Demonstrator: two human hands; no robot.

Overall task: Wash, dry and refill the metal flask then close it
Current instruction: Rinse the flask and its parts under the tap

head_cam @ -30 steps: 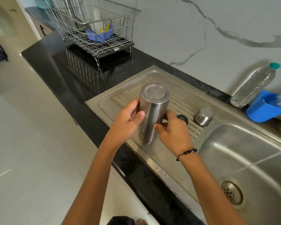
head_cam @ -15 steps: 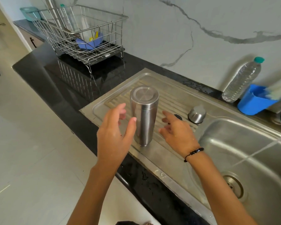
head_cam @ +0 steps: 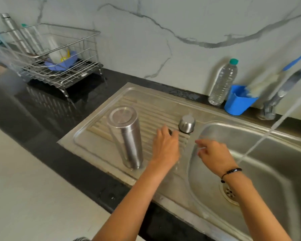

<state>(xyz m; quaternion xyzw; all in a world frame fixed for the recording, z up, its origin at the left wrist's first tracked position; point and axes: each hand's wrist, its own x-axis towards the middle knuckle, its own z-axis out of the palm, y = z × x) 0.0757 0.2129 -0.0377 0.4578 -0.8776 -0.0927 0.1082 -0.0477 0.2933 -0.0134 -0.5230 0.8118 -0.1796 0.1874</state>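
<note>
metal flask stands upside down on the drainboard, untouched | left hand beside it, fingers over a small dark part, grip unclear | right hand relaxed, empty, at basin edge | steel cap nearby | tap running

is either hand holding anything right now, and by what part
Nothing is clearly held. The flask stands free on the drainboard; the left hand covers a small dark thing, grip unclear; the right hand is empty.
</note>
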